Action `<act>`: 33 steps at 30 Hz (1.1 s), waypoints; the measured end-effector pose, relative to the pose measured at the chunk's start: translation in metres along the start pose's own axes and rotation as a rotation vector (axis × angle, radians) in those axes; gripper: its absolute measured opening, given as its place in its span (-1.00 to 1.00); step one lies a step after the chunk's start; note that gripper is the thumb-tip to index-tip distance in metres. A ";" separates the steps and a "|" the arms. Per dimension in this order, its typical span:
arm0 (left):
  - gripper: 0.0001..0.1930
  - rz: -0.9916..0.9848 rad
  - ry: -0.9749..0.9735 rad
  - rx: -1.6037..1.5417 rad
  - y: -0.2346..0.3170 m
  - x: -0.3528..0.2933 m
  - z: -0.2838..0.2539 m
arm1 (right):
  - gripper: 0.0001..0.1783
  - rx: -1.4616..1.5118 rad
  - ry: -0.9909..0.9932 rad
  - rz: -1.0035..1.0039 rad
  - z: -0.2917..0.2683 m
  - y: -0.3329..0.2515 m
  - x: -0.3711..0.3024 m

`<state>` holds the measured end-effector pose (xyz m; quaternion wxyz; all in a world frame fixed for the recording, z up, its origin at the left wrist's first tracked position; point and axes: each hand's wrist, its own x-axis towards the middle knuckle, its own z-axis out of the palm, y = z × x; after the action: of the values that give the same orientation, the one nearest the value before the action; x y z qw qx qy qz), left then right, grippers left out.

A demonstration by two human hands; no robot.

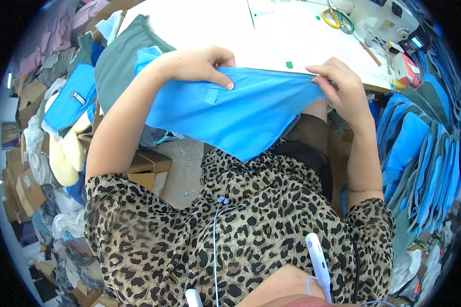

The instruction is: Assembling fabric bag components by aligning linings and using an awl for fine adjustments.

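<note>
Head-worn fisheye, facing down, near hands [340,87]

The cloth [235,115] spans from the left hand [202,65] to the right hand [341,84]. Beyond the right hand, scissors [338,19] lie on the table [292,38]; fabric pieces [412,146] are to that hand's right.

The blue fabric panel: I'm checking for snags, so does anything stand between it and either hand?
Nothing visible does. The left hand touches the blue fabric panel directly, its thumb lying on the face near the upper edge, and the right hand pinches its right end.
</note>
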<state>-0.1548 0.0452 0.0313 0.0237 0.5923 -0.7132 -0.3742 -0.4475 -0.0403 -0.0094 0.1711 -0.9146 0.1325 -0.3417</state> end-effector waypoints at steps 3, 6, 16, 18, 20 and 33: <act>-0.77 -0.043 0.078 -0.126 -0.011 -0.025 -0.004 | -0.76 0.037 0.031 0.031 -0.005 0.000 0.002; -0.81 -0.018 0.161 -0.208 -0.021 -0.040 0.005 | -0.76 0.059 0.031 -0.007 -0.003 -0.003 0.006; -0.84 0.286 0.923 0.595 0.014 -0.074 0.049 | -0.65 -0.223 0.041 -0.138 0.009 -0.029 0.018; -0.85 0.380 1.028 0.704 0.020 -0.075 0.062 | -0.58 -0.251 0.023 -0.175 0.023 -0.040 0.022; -0.86 0.462 1.116 0.748 0.020 -0.077 0.075 | -0.65 -0.167 -0.013 -0.196 0.042 -0.052 0.021; -0.78 0.095 1.295 0.793 -0.024 -0.109 0.099 | -0.81 0.070 0.330 -0.404 0.075 -0.037 -0.006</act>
<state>-0.1497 0.1891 -0.0091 0.2390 0.6264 -0.6627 0.3337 -0.3972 0.0124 -0.0514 0.1071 -0.8478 -0.0384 -0.5179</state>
